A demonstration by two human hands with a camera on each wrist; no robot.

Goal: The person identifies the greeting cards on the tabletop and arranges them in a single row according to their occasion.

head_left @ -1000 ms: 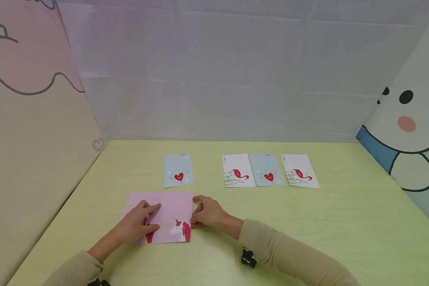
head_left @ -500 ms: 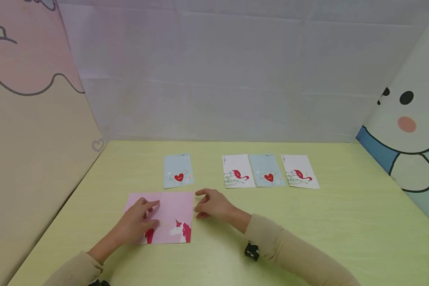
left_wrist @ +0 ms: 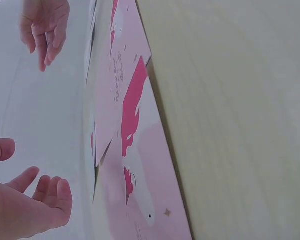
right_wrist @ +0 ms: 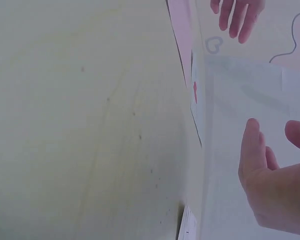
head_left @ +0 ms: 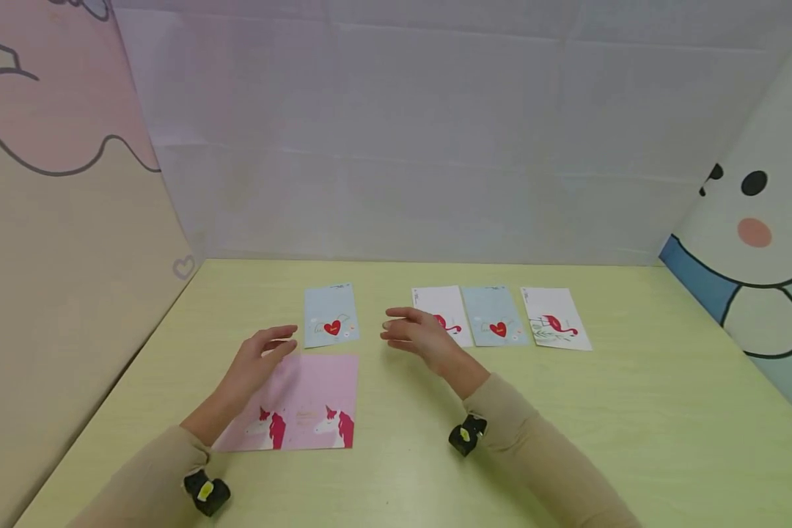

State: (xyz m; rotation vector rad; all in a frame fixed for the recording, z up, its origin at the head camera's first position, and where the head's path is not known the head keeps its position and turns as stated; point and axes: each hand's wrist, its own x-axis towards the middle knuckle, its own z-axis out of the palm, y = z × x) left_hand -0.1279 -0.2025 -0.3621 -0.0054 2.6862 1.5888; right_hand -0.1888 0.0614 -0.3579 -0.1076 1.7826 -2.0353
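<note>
Two pink unicorn cards lie side by side with edges meeting, the right card in plain sight and the left card partly hidden under my left arm. Over the cards hovers my left hand, its fingers loosely extended and holding nothing. My right hand is raised above the table, also without anything in it, and covers part of a white flamingo card. In the left wrist view the left hand appears apart from the pink cards. The right wrist view shows the right hand with relaxed fingers.
Behind the pink cards lies a blue heart card. To the right, a second blue heart card touches the white flamingo card, and another flamingo card lies beyond it. A pale sheet hangs behind the table.
My left hand has lifted off the left pink card and moved forward. The right hand has left the right card's edge, going up and to the right. The cards stay put.
</note>
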